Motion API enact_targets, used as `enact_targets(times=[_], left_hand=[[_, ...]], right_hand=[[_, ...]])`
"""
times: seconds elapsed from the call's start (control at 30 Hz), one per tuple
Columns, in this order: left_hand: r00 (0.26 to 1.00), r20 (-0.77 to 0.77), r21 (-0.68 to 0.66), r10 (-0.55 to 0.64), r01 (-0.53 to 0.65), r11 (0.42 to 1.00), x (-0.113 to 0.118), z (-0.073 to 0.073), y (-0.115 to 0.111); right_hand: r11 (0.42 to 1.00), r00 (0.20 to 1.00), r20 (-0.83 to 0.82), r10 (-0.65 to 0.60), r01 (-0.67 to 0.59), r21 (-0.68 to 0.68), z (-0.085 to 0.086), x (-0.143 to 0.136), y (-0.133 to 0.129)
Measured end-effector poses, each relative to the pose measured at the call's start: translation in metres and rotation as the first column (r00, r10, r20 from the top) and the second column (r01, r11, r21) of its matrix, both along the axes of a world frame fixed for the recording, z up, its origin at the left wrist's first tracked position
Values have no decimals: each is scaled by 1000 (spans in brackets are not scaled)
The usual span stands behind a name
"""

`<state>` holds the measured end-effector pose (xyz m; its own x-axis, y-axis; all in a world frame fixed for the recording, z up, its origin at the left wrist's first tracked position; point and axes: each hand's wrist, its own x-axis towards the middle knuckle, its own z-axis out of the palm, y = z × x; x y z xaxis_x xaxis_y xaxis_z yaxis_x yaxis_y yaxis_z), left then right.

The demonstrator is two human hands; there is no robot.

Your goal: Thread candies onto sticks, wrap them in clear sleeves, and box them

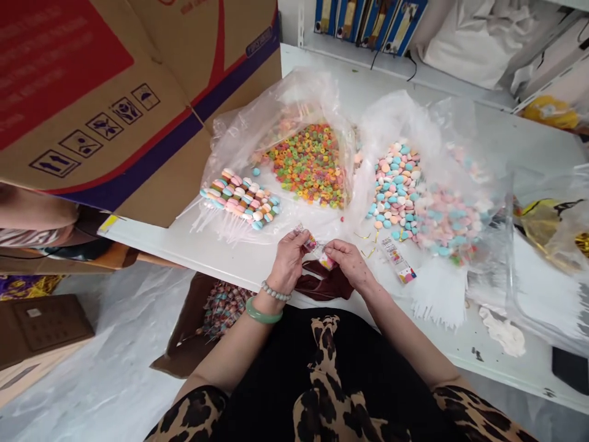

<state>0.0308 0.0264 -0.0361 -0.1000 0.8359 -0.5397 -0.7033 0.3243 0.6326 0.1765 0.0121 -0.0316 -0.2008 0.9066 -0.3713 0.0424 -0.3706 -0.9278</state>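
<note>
My left hand (289, 256) and my right hand (348, 263) pinch a small printed plastic bag (316, 247) between them, just above the table's front edge. A dark red cloth-like piece (324, 285) lies below it. To the left are rows of candy sticks (242, 197), pastel and brown pieces threaded on white sticks. Behind my hands an open clear bag holds colourful ring candies (313, 162). To its right, another bag spills pastel candies (396, 184). Near my right hand lie gold twist ties (370, 242), a printed packet (399, 261) and a bundle of white sticks (439, 298).
A large cardboard box (151, 80) stands at the left on the white table (216, 261). Below the edge, an open carton (184, 331) holds many wrapped candies. A clear plastic bin (510, 245) is at the right. Blue binders (368, 24) line the back shelf. Another person's arm (37, 209) shows at far left.
</note>
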Motion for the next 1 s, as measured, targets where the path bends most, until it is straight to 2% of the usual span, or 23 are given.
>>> enact_targets(times=[0.17, 0.27, 0.37, 0.43, 0.5, 0.57, 0.6, 0.63, 0.7, 0.77, 0.87, 1.0], left_hand=[[974, 47, 54, 224, -226, 973, -3, 2, 1], [949, 48, 86, 313, -316, 945, -11, 3, 2], [937, 38, 77, 349, -351, 933, -24, 3, 2], [958, 38, 27, 284, -285, 958, -32, 3, 0], [993, 24, -52, 112, -111, 992, -38, 3, -6], [997, 25, -110, -74, 76, 991, -42, 2, -12], [992, 34, -119, -119, 122, 985, -43, 1, -15], [991, 46, -118, -125, 130, 984, -44, -1, -18], [996, 66, -117, -51, 59, 991, -45, -5, -21], [996, 71, -112, 49, -41, 993, -47, -9, -23], [983, 82, -63, 164, -160, 985, -53, -14, -24], [970, 107, -10, 216, -217, 976, -64, -20, -29]], right_hand=[[993, 979, -202, -15, -9, -121, 1, -21, -1], [993, 987, -135, -88, 75, -96, -3, -31, 4], [992, 992, -4, -123, 122, -32, -8, -40, 12], [993, 989, 91, -119, 119, 3, -11, -44, 17], [996, 980, 182, -77, 70, 48, -13, -48, 19], [992, 961, 274, -27, -8, 126, -14, -50, 19], [984, 948, 318, -6, -51, 168, -14, -51, 19], [975, 936, 351, 12, -89, 205, -14, -53, 18], [962, 925, 378, 43, -141, 236, -14, -57, 15], [962, 934, 348, 83, -166, 215, -14, -64, 13], [985, 978, 191, 81, -108, 136, -14, -78, 12], [1000, 999, -32, 20, -21, -15, -11, -95, 14]])
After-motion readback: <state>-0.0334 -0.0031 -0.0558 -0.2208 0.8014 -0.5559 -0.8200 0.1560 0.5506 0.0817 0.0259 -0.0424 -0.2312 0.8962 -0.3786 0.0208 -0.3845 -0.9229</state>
